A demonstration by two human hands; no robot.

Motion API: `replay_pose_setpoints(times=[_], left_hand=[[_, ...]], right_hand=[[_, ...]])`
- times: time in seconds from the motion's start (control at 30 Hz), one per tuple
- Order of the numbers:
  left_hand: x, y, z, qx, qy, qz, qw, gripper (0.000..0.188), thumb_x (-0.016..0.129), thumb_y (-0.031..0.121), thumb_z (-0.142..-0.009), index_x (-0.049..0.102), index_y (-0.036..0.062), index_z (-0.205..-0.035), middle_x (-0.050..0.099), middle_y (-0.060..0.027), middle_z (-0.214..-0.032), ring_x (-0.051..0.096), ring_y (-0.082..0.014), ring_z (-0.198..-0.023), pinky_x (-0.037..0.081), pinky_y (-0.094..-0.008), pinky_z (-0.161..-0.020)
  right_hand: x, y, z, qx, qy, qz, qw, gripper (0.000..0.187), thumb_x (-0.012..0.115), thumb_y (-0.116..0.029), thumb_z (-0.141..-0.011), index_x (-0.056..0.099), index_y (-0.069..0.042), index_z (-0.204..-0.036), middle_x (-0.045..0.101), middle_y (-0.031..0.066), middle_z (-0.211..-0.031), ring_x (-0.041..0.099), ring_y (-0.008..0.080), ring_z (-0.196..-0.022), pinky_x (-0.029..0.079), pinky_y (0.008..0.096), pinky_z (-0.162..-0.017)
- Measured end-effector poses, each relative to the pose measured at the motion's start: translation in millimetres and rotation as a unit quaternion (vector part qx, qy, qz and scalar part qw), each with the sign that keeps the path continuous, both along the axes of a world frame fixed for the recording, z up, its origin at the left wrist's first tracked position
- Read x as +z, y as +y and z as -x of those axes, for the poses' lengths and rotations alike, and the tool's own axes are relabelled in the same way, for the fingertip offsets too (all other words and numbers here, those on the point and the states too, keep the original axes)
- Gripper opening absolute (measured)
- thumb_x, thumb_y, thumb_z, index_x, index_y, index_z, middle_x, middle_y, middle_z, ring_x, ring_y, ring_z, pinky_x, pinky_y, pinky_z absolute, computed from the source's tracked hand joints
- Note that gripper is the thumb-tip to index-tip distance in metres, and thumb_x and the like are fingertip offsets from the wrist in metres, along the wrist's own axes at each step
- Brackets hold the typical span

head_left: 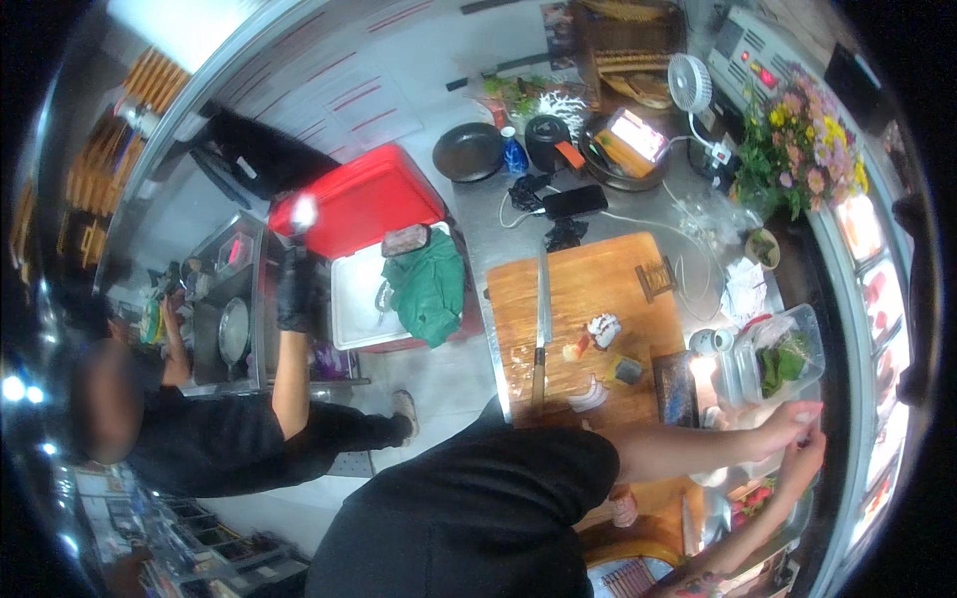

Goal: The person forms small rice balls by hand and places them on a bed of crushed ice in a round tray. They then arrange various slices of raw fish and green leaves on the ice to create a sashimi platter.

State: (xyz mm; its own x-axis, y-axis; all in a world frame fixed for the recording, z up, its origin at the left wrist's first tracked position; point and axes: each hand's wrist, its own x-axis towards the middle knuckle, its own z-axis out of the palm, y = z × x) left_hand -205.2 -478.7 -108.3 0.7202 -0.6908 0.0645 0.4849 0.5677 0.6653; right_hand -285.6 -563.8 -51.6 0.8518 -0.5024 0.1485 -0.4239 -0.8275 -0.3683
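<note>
My left hand (784, 433) reaches to the right side of the counter, fingers closed on a small thing I cannot make out. Just below it, my right hand (803, 458) meets it with bent fingers, also closed; what lies between the fingertips is too small to name. Right above both hands stands a clear plastic container (738, 374) with green leaves (784, 361) in it. Beneath my forearms sits a container with red and green pieces (748, 506), partly hidden.
A wooden cutting board (578, 279) bears a long knife (543, 319), a white slice (588, 397) and other food pieces. A red-lidded cooler (364, 199) with a green bag (427, 289) stands left. Another person's black-gloved hand (296, 284) is beside it. Flowers (802, 145) stand far right.
</note>
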Motion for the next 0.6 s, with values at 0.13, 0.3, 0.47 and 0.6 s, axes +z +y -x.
replay_pose_setpoints(times=[0.13,0.3,0.47,0.6], left_hand=[[29.7,36.2,21.4,-0.024,0.05,0.059,0.997,0.062,0.051,0.003,-0.094,0.045,-0.0034,-0.155,0.049,-0.0175,-0.158,0.042,-0.0247,-0.15,0.03,-0.0362,-0.125],[77.8,92.2,56.5,-0.134,0.26,0.103,0.951,0.038,0.057,0.045,-0.104,0.062,0.0161,-0.129,0.062,-0.0051,-0.118,0.056,-0.0202,-0.113,0.044,-0.0357,-0.1],[95.9,135.8,119.2,-0.102,0.198,0.103,0.969,0.036,0.055,0.021,-0.103,0.057,0.0068,-0.136,0.061,-0.008,-0.129,0.058,-0.0206,-0.122,0.049,-0.038,-0.103],[107.8,161.7,167.2,-0.054,0.0,0.088,0.995,0.049,0.054,-0.004,-0.101,0.049,-0.0022,-0.149,0.057,-0.0125,-0.145,0.054,-0.0226,-0.135,0.046,-0.0378,-0.113]], right_hand=[[31.2,41.1,20.8,0.033,-0.065,0.024,0.997,0.037,0.071,-0.009,-0.092,0.067,0.007,-0.125,0.071,0.0242,-0.101,0.07,0.0358,-0.093,0.054,0.0436,-0.087],[74.8,113.6,49.6,0.022,-0.152,0.05,0.987,0.032,0.073,-0.013,-0.095,0.071,0.001,-0.124,0.073,0.0207,-0.11,0.07,0.0339,-0.102,0.054,0.0424,-0.091],[111.5,157.9,120.3,0.021,-0.131,0.16,0.978,0.06,0.083,-0.03,-0.084,0.066,-0.009,-0.137,0.062,0.0194,-0.139,0.055,0.0376,-0.134,0.044,0.0498,-0.113],[120.0,176.2,185.2,0.018,-0.176,0.049,0.983,0.061,0.081,-0.016,-0.081,0.062,-0.008,-0.139,0.067,0.0179,-0.125,0.068,0.0327,-0.104,0.056,0.0416,-0.09]])
